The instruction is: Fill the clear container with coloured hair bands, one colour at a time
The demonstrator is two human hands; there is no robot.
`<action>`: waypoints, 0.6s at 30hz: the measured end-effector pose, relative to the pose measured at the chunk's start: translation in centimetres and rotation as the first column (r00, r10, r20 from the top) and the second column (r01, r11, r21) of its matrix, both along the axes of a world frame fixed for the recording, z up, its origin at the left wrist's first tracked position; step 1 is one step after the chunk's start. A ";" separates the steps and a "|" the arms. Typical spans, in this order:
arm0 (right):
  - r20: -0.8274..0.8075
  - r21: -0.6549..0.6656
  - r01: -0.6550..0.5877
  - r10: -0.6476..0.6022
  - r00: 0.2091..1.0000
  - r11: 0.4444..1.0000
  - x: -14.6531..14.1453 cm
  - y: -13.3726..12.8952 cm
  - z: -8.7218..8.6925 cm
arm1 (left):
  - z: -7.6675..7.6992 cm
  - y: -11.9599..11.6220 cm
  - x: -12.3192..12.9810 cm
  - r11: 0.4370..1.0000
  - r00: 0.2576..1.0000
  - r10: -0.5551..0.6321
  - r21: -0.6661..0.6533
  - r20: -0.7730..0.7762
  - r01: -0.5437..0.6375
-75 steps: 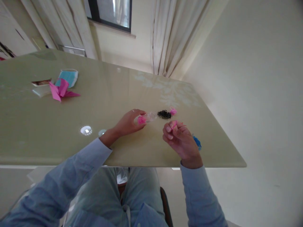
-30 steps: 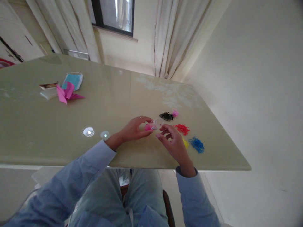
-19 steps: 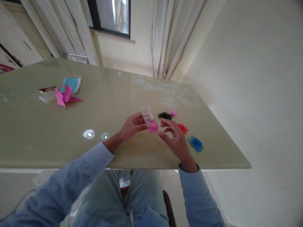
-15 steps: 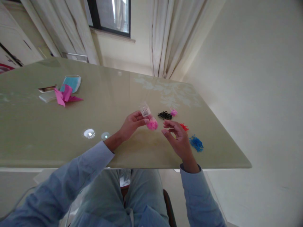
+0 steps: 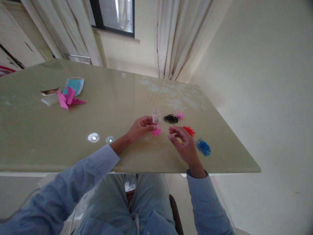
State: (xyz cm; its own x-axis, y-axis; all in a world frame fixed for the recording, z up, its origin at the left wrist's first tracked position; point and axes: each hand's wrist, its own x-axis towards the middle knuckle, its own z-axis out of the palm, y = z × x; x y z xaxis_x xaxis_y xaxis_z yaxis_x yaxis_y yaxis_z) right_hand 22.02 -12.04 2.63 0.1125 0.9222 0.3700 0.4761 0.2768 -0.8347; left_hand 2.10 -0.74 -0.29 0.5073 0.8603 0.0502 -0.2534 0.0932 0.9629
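My left hand (image 5: 141,128) is closed on a small clear plastic bottle (image 5: 156,116) with a printed label. Pink rubber bands (image 5: 156,131) fill the bottle's near end, and the thumb lies across its side. To the right, my right hand (image 5: 183,142) hovers with thumb and fingers curved and apart, nothing visible between them. Past its fingertips lies a pile of black rubber bands (image 5: 171,118), with a small pink bunch (image 5: 180,115) beside it. Red bands (image 5: 189,131) and blue bands (image 5: 202,147) lie right of this hand. Something yellow (image 5: 181,141) is mostly hidden behind it.
On the left of the glossy table (image 5: 110,94) lie a blue face mask (image 5: 76,85), a pink folded paper piece (image 5: 69,99), a clear plastic piece (image 5: 50,100) and a dark printed strip (image 5: 49,92). A wall (image 5: 269,98) stands beyond the table's right edge.
The bottle has turned in my left hand from slanted to nearly straight, its pink end shifting slightly left. My right hand has barely moved.
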 end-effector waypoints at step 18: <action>0.038 -0.027 0.148 -0.147 0.988 0.989 3.4 -3.1 -0.2 | 0.5 -0.4 -0.3 0.998 0.997 -0.057 0.010 -0.054 0.058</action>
State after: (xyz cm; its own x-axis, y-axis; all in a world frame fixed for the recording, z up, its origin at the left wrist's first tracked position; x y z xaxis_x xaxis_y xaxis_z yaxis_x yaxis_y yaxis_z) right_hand 25.46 -15.13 2.42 0.2351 0.9072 0.3489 0.5393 0.1768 -0.8233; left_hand 1.83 -1.16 0.22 0.5580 0.8292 0.0315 -0.1955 0.0944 0.9762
